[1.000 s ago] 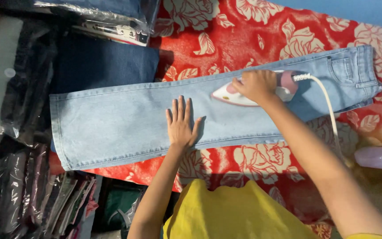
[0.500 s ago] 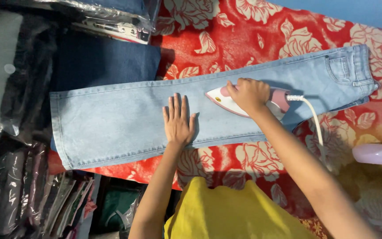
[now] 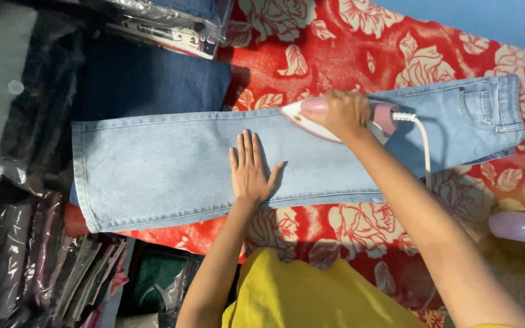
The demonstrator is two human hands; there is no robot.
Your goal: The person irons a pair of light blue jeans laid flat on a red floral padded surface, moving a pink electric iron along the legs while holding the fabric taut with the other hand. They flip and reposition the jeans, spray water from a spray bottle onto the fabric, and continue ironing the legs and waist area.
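Observation:
A pair of light blue jeans [image 3: 165, 164] lies flat across a red blanket with cream flowers [image 3: 335, 48], waistband to the right. My right hand [image 3: 343, 112] grips the handle of a pink and white iron [image 3: 311, 121] that rests on the upper leg of the jeans. A white cord [image 3: 423, 146] runs from the iron's back down past my forearm. My left hand [image 3: 250, 170] is pressed flat on the denim, fingers spread, just left of and below the iron.
A folded dark blue garment [image 3: 147, 79] lies above the jeans' leg end. Plastic-wrapped clothes [image 3: 19, 255] are stacked along the left side and top. A pale pink rounded object [image 3: 521, 226] sits at the right edge.
The iron has slid left along the jeans with my right hand. My left hand has stayed flat on the denim at about the same spot.

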